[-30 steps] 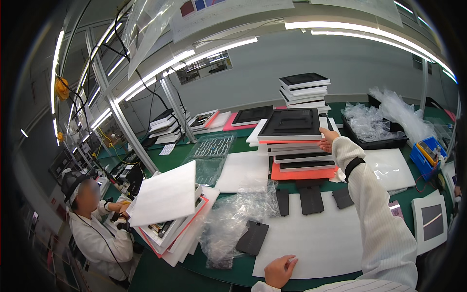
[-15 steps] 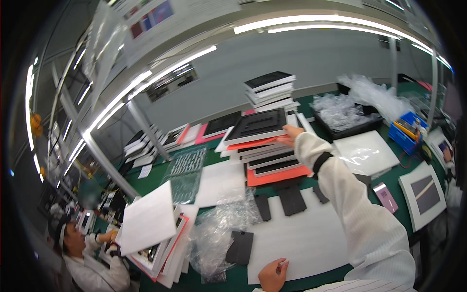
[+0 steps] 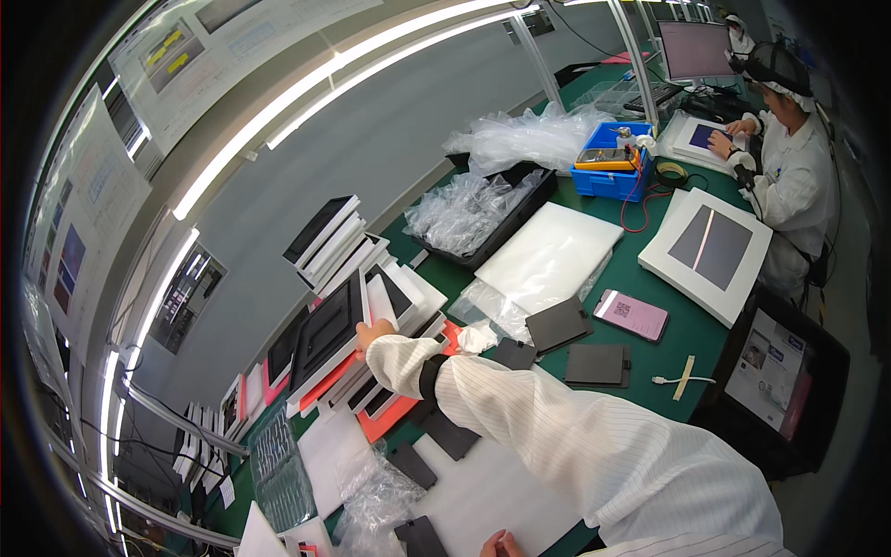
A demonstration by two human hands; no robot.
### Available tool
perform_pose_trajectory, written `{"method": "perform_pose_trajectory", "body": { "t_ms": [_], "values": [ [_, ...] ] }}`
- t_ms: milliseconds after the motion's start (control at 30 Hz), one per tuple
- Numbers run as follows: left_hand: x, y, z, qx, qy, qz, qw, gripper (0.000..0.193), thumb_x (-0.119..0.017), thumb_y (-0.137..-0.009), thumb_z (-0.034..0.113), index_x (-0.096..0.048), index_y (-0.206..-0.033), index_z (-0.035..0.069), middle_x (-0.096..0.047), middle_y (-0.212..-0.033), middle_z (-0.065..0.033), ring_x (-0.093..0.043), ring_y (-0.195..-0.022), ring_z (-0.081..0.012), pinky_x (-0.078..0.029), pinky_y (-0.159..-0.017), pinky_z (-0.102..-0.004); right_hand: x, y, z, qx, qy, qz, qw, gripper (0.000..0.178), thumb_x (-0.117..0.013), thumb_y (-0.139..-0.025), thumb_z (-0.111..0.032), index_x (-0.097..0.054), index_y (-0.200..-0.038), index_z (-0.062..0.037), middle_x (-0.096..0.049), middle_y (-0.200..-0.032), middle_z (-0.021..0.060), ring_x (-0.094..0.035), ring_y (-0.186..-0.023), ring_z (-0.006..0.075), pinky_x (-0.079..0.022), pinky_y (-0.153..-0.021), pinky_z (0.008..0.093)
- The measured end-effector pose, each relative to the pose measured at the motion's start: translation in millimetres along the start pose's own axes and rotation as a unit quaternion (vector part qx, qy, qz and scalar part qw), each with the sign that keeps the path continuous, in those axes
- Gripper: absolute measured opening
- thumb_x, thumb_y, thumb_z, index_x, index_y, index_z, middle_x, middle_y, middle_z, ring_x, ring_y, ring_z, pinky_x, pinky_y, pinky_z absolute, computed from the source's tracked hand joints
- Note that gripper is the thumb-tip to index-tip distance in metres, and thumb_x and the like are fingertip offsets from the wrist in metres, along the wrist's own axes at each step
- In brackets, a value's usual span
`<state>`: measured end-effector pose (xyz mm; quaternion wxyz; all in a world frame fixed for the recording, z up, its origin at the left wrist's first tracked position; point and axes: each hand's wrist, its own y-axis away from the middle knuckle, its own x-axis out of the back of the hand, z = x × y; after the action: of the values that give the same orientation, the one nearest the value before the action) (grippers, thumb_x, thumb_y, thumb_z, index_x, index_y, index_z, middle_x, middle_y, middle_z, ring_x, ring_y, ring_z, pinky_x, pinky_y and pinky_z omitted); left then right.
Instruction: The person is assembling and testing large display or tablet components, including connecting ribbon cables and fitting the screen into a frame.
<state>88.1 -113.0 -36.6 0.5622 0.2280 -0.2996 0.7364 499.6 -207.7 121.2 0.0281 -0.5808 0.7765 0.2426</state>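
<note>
My right hand (image 3: 374, 336) reaches out to a tall stack of flat parts and grips the near edge of a black tray (image 3: 327, 336) with a white rim, tilted on the stack. An orange-red sheet (image 3: 327, 382) shows beneath the tray. My left hand (image 3: 502, 545) is at the lower edge, fingers curled together over a white foam sheet (image 3: 492, 487); only part of it shows, with nothing visible in it. Dark grey flat covers (image 3: 452, 433) lie between the stack and the foam sheet, beside crumpled clear plastic (image 3: 376, 492).
A black bin (image 3: 506, 218) holds clear bags. Near it are white foam sheets (image 3: 552, 255), a blue crate (image 3: 608, 181) with a yellow meter, a pink phone (image 3: 631, 315) and a white framed panel (image 3: 710, 251). A co-worker (image 3: 794, 176) handles a panel at the far right.
My view has swung to the right, so the co-worker on the left is out of sight and another shows on the right. My right hand stays at the tray's edge.
</note>
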Motion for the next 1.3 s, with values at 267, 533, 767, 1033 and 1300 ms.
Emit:
{"method": "perform_pose_trajectory", "body": {
  "t_ms": [267, 533, 767, 1033, 1300],
  "values": [
    [3.7, -1.5, 1.6, 0.017, 0.017, -0.007, 1.0, 0.025, -0.056, -0.089, 0.025, -0.064, -0.098, 0.004, -0.066, -0.088, -0.0126, -0.061, -0.076, -0.0213, -0.047, -0.069, -0.0292, 12.9, 40.8, -15.0, 0.076, 0.091, 0.05, 0.992, 0.048, -0.055, -0.08, -0.033, -0.054, -0.107, 0.0062, -0.059, -0.104, 0.0265, -0.056, -0.099, 0.0408, -0.046, -0.084, 0.042],
    [5.1, -5.6, -11.9, -0.002, 0.042, -0.051, 0.998, 0.027, -0.056, -0.089, 0.027, -0.064, -0.1, 0.004, -0.066, -0.087, -0.0126, -0.06, -0.075, -0.0206, -0.047, -0.068, -0.029, 7.7, 33.5, -11.7, 0.066, 0.072, 0.067, 0.993, 0.04, -0.057, -0.079, -0.029, -0.055, -0.103, 0.004, -0.062, -0.093, 0.0234, -0.062, -0.088, 0.0356, -0.048, -0.079, 0.0407],
    [3.3, -3.4, -13.1, 0.037, 0.022, -0.046, 0.998, 0.028, -0.055, -0.089, 0.029, -0.064, -0.1, 0.005, -0.066, -0.087, -0.0122, -0.059, -0.073, -0.0209, -0.046, -0.067, -0.0296, 0.4, -0.7, 10.0, 0.076, 0.007, 0.085, 0.993, 0.036, -0.052, -0.083, -0.022, -0.047, -0.105, 0.0065, -0.062, -0.07, 0.016, -0.064, -0.06, 0.025, -0.049, -0.058, 0.035],
    [4.0, -5.0, -18.6, 0.009, 0.039, -0.074, 0.996, 0.031, -0.054, -0.09, 0.031, -0.062, -0.098, 0.003, -0.064, -0.082, -0.0121, -0.057, -0.071, -0.0205, -0.046, -0.066, -0.0296, 10.5, 32.6, -6.9, 0.075, 0.097, 0.117, 0.986, 0.045, -0.057, -0.081, -0.031, -0.051, -0.107, 0.0043, -0.063, -0.093, 0.0245, -0.062, -0.09, 0.0379, -0.048, -0.079, 0.0424],
    [-9.7, -0.8, -1.2, -0.034, 0.025, 0.031, 0.999, 0.023, -0.058, -0.088, 0.024, -0.065, -0.089, 0.003, -0.063, -0.073, -0.0123, -0.057, -0.062, -0.0213, -0.045, -0.061, -0.0303, 57.1, -38.9, 11.7, 0.064, 0.139, -0.008, 0.988, 0.045, -0.055, -0.08, -0.032, -0.055, -0.102, 0.0067, -0.063, -0.082, 0.0211, -0.062, -0.074, 0.0353, -0.049, -0.067, 0.0406]
  ]
}}
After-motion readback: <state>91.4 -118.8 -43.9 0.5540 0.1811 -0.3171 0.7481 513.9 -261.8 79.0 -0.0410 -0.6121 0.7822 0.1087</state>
